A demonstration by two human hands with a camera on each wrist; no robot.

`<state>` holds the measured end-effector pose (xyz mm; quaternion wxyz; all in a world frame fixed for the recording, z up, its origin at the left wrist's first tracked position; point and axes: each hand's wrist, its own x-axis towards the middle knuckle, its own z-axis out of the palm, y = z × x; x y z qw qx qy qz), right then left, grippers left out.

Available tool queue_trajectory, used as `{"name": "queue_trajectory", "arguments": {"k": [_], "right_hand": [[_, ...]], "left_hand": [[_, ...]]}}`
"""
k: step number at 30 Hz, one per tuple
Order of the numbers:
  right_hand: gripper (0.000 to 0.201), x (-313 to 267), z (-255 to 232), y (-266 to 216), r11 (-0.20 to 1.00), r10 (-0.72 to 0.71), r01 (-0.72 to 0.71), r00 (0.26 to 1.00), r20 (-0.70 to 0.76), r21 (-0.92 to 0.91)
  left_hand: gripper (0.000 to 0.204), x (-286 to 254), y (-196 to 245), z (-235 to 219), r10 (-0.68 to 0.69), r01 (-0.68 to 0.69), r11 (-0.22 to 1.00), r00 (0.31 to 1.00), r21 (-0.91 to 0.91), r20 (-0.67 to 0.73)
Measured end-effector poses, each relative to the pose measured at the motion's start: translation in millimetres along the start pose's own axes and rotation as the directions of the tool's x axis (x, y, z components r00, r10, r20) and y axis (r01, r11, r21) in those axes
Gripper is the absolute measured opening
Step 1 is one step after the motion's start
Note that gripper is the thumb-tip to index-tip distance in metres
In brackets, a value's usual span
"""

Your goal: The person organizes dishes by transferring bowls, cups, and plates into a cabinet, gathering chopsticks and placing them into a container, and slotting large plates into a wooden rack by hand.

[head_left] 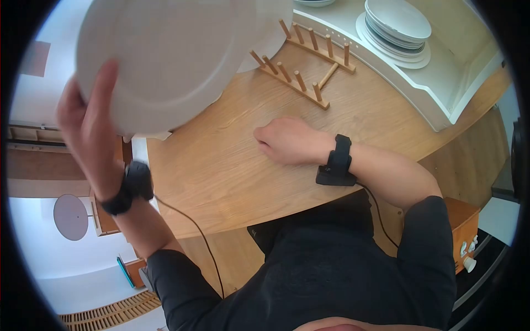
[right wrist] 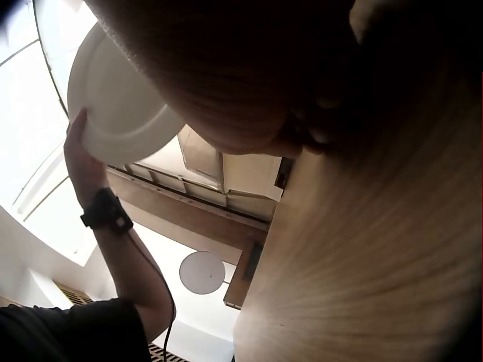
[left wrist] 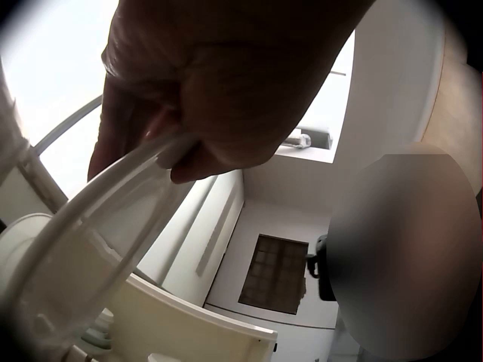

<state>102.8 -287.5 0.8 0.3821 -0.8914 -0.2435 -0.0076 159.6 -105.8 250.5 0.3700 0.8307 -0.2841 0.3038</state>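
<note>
My left hand [head_left: 94, 127] holds a large white plate [head_left: 160, 60] up at the upper left, with the thumb on the face turned toward me. The left wrist view has this plate [left wrist: 75, 226] almost edge-on, its rim between thumb and fingers. My right hand [head_left: 290, 140] rests on the wooden table [head_left: 221, 182] with its fingers curled in and nothing in it. Beyond it stands a wooden peg rack [head_left: 301, 83]. At the rack's far left end, another white plate [head_left: 270, 41] shows partly behind the held one.
A white tray-like stand [head_left: 408, 88] with raised edges occupies the table's far right and bears a stack of white plates [head_left: 395, 33]. Part of another white dish [head_left: 314, 3] shows at the top edge. Black cables [head_left: 201, 231] run from both wrist straps.
</note>
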Motion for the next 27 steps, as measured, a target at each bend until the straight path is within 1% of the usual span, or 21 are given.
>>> {"name": "queue_trajectory", "arguments": {"k": [2,3,5,6,8,9,11,12,13,15,16,18,22,24,25,27], "right_hand": [[0.018,-0.9,-2.1,-0.7,1.000,-0.003,0.003,1.000,0.008,-0.007],[0.017,-1.4,-2.9,-1.0,1.000,-0.005,0.006,1.000,0.019,-0.009],[0.017,-1.4,-2.7,-0.7,1.000,-0.009,0.009,1.000,0.020,-0.011],[0.017,-1.3,-2.3,-0.4,1.000,-0.015,0.015,1.000,0.023,-0.011],[0.017,-2.2,-2.4,-0.5,1.000,-0.015,0.015,1.000,0.020,0.002],[0.017,-2.3,-2.4,-0.6,1.000,-0.020,0.020,1.000,0.018,0.014],[0.017,-1.0,-2.5,-1.3,1.000,-0.010,0.010,0.999,0.038,-0.008],[0.017,-0.8,-2.4,-1.3,0.999,-0.004,0.006,0.998,0.060,-0.031],[0.017,-1.3,-2.1,-1.3,1.000,-0.002,0.004,0.998,0.059,-0.029],[0.017,-2.3,-1.4,-0.6,0.999,-0.027,0.027,0.999,0.027,-0.022],[0.017,-2.3,-1.7,-0.2,0.999,-0.025,0.026,0.999,0.023,-0.021],[0.017,-1.4,-1.4,-0.4,0.999,-0.019,0.021,0.999,0.040,-0.030],[0.016,-2.3,-4.8,-0.4,0.999,-0.032,0.033,0.999,0.030,-0.035],[0.016,-2.2,-4.9,-0.3,0.999,-0.020,0.021,0.999,0.026,-0.032],[0.016,-2.1,-4.8,-0.3,0.999,-0.021,0.022,0.999,0.027,-0.033],[0.016,-2.2,-4.1,-0.1,0.998,-0.030,0.031,0.999,0.012,-0.048]], "left_hand": [[0.028,22.3,-13.6,20.0,0.072,-0.061,0.995,0.988,-0.081,0.134],[0.028,31.8,-17.7,31.7,0.074,-0.063,0.994,0.988,-0.085,0.135],[0.028,46.4,-23.0,54.9,0.131,-0.117,0.991,0.960,-0.071,0.247],[0.028,50.5,-24.0,65.3,0.133,-0.118,0.990,0.959,-0.075,0.250],[0.032,55.2,-24.7,84.9,0.108,-0.088,0.993,0.938,-0.075,0.330],[0.032,56.7,-25.3,93.0,0.110,-0.088,0.993,0.936,-0.078,0.334],[0.032,59.1,-28.2,106.7,0.114,-0.102,0.993,0.905,-0.052,0.410],[0.031,60.2,-33.6,113.3,0.159,-0.120,0.986,0.886,-0.116,0.435],[0.031,62.0,-40.8,118.8,0.159,-0.119,0.986,0.885,-0.117,0.438],[0.030,65.7,-50.3,127.6,0.102,0.011,0.975,0.864,-0.221,0.492],[0.030,67.9,-54.9,130.9,0.105,0.009,0.975,0.863,-0.222,0.495],[0.030,71.0,-57.0,134.1,0.073,0.050,0.973,0.861,-0.227,0.503],[0.031,78.6,-57.2,140.6,0.055,0.068,0.976,0.843,-0.207,0.535],[0.031,76.0,-48.6,145.0,0.018,0.070,0.985,0.863,-0.156,0.504],[0.031,77.9,-51.4,143.5,0.018,0.070,0.985,0.864,-0.156,0.503],[0.032,82.7,-54.3,138.9,0.034,-0.028,0.999,0.851,-0.021,0.523]]}}
